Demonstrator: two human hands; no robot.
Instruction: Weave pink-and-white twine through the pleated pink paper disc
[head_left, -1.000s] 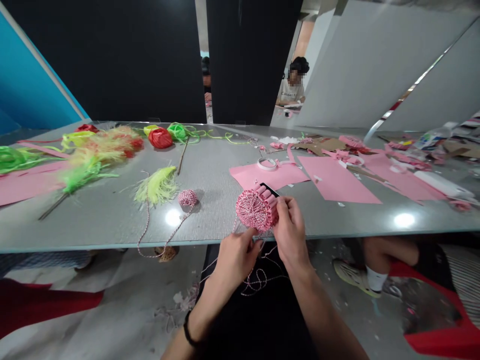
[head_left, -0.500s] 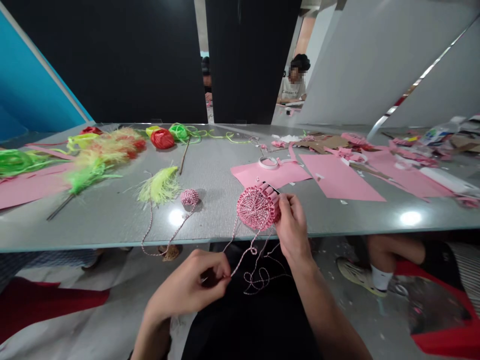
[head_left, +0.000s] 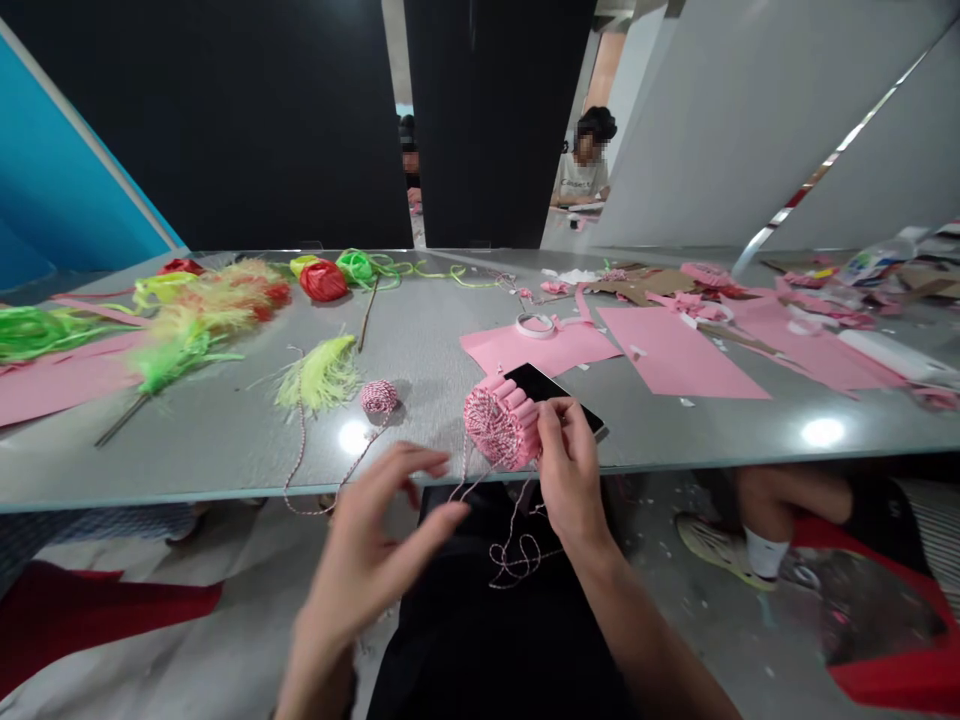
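My right hand grips the right side of a round pink piece, wound across its face with red-and-white cord and ringed by rolled pink tubes. It is held tilted over the table's front edge. Loose cord trails from it down over my lap. My left hand is spread just left of the piece, thumb and fingers apart, with a strand of cord running close to the fingertips. Partly behind my right hand lies a black phone. A small ball of the same cord rests to the left.
Pink sheets and a white tape ring lie behind and to the right. Yellow-green fringe, a thin stick and a red yarn ball are on the left. A plastic bottle stands far right. Another person's leg shows below.
My left hand has let go of the cord, opened and risen toward the piece. My right hand has turned the piece, showing more of its tubed side, and uncovered the phone.
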